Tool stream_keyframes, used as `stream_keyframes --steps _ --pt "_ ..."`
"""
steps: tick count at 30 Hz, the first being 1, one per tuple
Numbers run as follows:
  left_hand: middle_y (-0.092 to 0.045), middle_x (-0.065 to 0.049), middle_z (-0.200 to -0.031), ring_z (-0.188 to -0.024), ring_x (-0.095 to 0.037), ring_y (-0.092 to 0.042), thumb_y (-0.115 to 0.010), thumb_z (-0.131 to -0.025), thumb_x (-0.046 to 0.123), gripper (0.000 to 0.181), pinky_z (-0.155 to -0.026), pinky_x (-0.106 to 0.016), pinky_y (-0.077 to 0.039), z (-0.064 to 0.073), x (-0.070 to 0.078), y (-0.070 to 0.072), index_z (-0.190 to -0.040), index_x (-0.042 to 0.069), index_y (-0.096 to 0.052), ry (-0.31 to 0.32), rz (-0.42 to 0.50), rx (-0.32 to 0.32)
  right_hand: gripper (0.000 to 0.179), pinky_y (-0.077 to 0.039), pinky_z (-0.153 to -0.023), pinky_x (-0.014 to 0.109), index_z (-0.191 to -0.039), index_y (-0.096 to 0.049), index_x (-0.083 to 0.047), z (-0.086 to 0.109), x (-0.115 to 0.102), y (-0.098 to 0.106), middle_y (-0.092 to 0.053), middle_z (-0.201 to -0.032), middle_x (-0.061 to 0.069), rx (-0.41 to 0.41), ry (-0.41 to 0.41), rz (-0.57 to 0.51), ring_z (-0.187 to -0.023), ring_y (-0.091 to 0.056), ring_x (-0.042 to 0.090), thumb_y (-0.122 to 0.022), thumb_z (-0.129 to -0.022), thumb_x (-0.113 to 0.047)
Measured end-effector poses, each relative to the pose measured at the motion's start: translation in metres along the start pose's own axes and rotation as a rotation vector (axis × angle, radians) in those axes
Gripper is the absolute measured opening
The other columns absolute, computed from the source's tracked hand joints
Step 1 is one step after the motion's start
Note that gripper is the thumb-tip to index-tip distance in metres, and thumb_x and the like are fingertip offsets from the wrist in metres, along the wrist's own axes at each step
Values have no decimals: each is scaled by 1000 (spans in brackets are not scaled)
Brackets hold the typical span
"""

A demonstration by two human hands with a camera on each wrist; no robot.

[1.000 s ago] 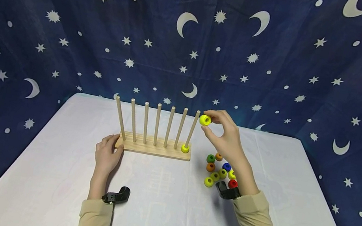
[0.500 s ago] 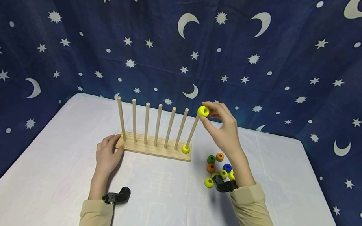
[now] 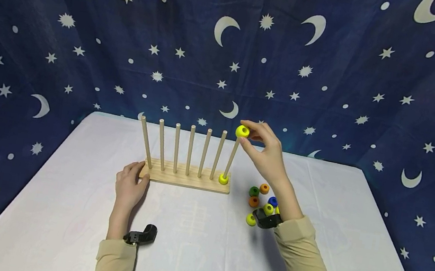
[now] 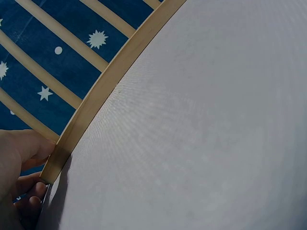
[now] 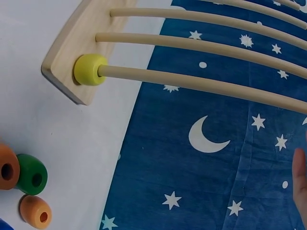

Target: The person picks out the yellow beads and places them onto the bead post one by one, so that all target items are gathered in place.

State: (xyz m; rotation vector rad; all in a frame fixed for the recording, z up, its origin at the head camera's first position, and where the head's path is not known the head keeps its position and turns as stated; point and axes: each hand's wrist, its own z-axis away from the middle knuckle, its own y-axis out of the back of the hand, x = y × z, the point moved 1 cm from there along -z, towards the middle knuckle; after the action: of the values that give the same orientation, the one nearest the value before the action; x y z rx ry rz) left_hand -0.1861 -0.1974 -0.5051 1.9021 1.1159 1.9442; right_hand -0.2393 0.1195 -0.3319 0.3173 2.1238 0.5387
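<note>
My right hand [image 3: 267, 156] pinches a yellow bead [image 3: 242, 131] between thumb and fingers, at the tip of the rightmost peg [image 3: 232, 158] of a wooden peg rack [image 3: 186, 179]. Another yellow bead [image 3: 223, 179], also seen in the right wrist view as a yellow bead [image 5: 89, 70], sits at the foot of that same peg. The other pegs carry nothing. At the rack's left end my left hand [image 3: 129, 186] grips the base, its thumb at the front corner; the left wrist view shows fingers [image 4: 29, 146] around the base end [image 4: 53, 160]. The held bead lies outside the right wrist view.
Loose beads lie right of the rack: a green bead [image 3: 254, 191], a blue bead [image 3: 273, 202], orange and several yellow ones, partly hidden by the black wrist camera [image 3: 266, 219]. A white cloth [image 3: 190, 246] covers the table. Behind hangs a dark blue star-and-moon curtain [image 3: 199, 36].
My right hand has moved up and left, bringing the yellow bead from beside the rightmost peg to its tip. The left hand has stayed on the rack.
</note>
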Motion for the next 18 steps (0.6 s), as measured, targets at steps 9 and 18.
stream_keyframes --steps 9,18 --pt "-40 -26 -144 -132 -43 -30 -55 -92 17 50 -110 -59 -21 0 1 1 -138 -2 -47 11 -6 -17 39 -48 -96 38 -128 -60 -13 0 5 -2 -60 -115 7 1 -14 23 -100 -59 20 -67 -90 -14" --pt "-41 -27 -143 -131 -44 -31 -55 -91 15 49 -109 -61 -21 1 2 1 -137 -3 -48 3 4 1 39 -48 -95 39 -128 -60 -12 3 7 -5 -59 -111 8 -9 -51 33 -100 -59 24 -67 -90 -16"
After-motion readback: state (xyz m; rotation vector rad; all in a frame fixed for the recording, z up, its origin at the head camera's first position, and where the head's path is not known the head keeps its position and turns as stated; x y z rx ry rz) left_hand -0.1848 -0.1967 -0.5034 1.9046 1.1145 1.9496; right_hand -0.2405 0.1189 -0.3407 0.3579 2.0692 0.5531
